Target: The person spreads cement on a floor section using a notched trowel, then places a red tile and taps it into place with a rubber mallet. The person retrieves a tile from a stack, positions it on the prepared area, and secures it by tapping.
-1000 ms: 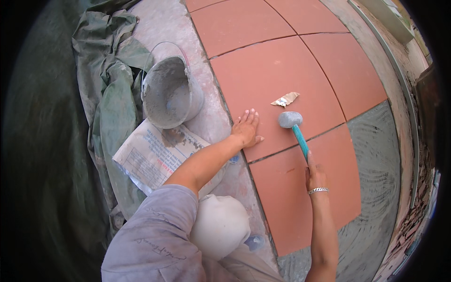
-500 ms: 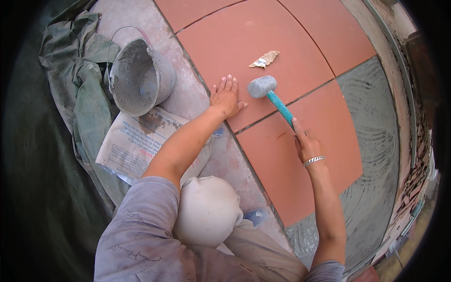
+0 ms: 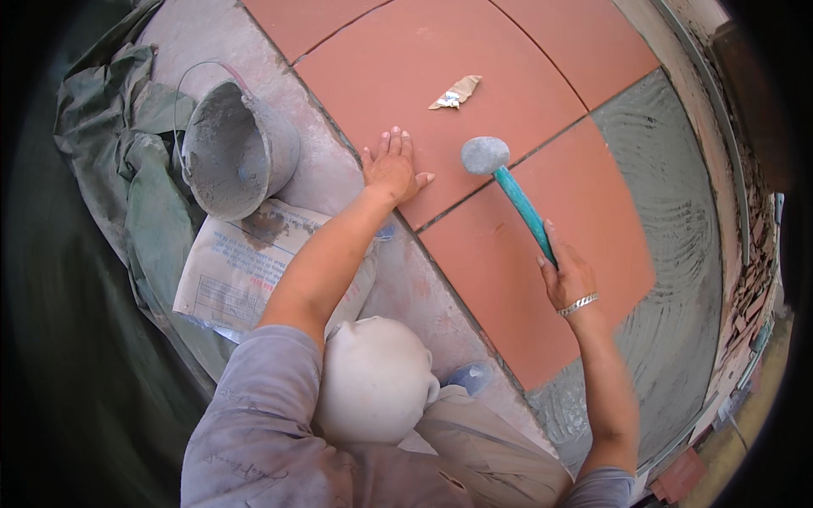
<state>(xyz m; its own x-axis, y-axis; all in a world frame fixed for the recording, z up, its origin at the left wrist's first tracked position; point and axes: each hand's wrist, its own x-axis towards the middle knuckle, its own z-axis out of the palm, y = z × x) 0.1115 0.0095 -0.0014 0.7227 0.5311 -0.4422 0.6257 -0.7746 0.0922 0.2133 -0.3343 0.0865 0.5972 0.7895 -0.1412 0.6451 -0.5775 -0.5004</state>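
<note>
My right hand (image 3: pixel 569 275) is closed round the turquoise handle of a rubber mallet (image 3: pixel 485 156). Its grey head hangs over the joint between two terracotta tiles. Beneath the handle lies the nearer tile (image 3: pixel 525 330), bordered by grey mortar on its right and near sides. On the larger far tile (image 3: pixel 440 59) my left hand (image 3: pixel 394 165) rests flat at the left edge, fingers spread and holding nothing. A torn scrap of brown paper (image 3: pixel 457 91) lies on that same tile, ahead of the mallet head.
A mortar-stained bucket (image 3: pixel 284 148) stands tilted at left beside a paper sack (image 3: pixel 237 271). Dark green tarpaulin (image 3: pixel 157 212) lies along the left. Combed mortar (image 3: pixel 669 212) spreads to the right, with broken tile pieces (image 3: pixel 754 313) past its border.
The mallet has shifted right and toward me with my right hand, relative to the tiles. My left hand stays at the far tile's edge. The whole view has shifted slightly.
</note>
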